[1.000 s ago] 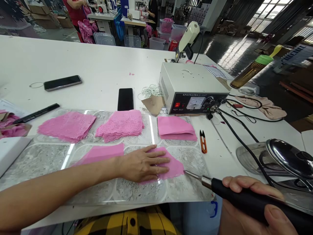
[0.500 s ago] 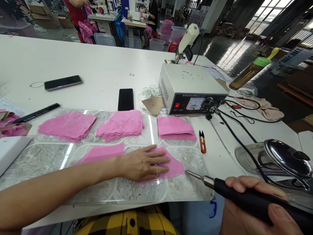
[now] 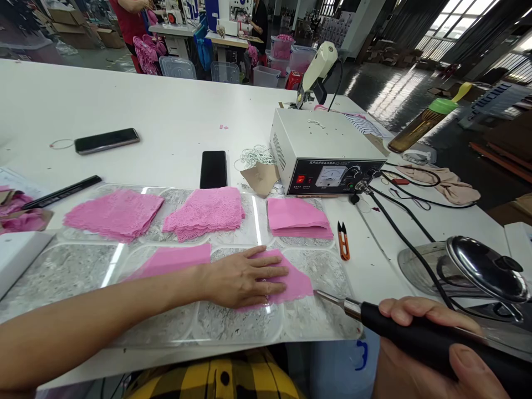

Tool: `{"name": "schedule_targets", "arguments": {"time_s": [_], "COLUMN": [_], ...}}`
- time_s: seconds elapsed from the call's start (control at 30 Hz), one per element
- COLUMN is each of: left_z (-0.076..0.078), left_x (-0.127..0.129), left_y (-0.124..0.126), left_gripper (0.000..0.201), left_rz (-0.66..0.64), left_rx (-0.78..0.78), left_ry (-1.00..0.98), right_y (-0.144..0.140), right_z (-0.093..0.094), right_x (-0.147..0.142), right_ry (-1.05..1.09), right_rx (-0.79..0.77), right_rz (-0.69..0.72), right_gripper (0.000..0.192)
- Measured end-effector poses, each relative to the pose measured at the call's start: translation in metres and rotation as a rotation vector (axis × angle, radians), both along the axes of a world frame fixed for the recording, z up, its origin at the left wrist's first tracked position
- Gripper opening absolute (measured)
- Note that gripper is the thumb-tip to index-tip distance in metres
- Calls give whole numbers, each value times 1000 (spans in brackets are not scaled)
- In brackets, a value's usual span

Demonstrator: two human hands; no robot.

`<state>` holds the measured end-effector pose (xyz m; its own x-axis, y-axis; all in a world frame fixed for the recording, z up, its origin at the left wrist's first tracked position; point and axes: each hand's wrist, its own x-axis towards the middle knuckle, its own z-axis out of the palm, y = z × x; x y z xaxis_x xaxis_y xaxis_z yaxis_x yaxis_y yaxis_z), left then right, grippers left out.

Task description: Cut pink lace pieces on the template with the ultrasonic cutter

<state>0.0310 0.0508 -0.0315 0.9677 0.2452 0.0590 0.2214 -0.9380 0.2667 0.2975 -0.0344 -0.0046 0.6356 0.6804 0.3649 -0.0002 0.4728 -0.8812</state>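
My left hand (image 3: 247, 278) lies flat, fingers spread, on a pink fabric piece (image 3: 293, 280) over a clear-topped, marble-patterned mat (image 3: 320, 321). My right hand (image 3: 440, 338) is wrapped round the black handle of an ultrasonic welding pen (image 3: 353, 307). The pen's metal tip is at the right corner of that piece; whether it touches I cannot tell. Another pink piece (image 3: 174, 259) lies partly under my left forearm. Behind them sit a pink lace stack (image 3: 114, 213), a scalloped lace stack (image 3: 205, 211) and a folded plain pink stack (image 3: 299, 218).
A generator box (image 3: 328, 144) with cables stands at the back right. Orange thread snips (image 3: 343, 241) lie right of the mat. Two phones, one black (image 3: 213, 169), lie behind it. A lidded glass container (image 3: 428, 271) stands right; a brown bottle (image 3: 419, 128) lies behind.
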Motion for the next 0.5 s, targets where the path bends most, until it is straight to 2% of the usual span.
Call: {"name": "schedule_targets", "arguments": {"time_s": [0.2, 0.4, 0.5], "left_z": [0, 4, 10], "left_x": [0, 1, -3], "left_y": [-1, 1, 1], "left_gripper": [42, 46, 45], "left_rz": [2, 15, 44], "left_rx": [1, -54, -76], "left_ry": [-9, 26, -9], "right_y": [-2, -2, -8], "right_z": [0, 9, 3], "right_x": [4, -6, 0], "right_ry": [-1, -12, -6], "right_rx": [-3, -14, -31], "right_rz": [5, -66, -90], "right_gripper": [20, 22, 20]}}
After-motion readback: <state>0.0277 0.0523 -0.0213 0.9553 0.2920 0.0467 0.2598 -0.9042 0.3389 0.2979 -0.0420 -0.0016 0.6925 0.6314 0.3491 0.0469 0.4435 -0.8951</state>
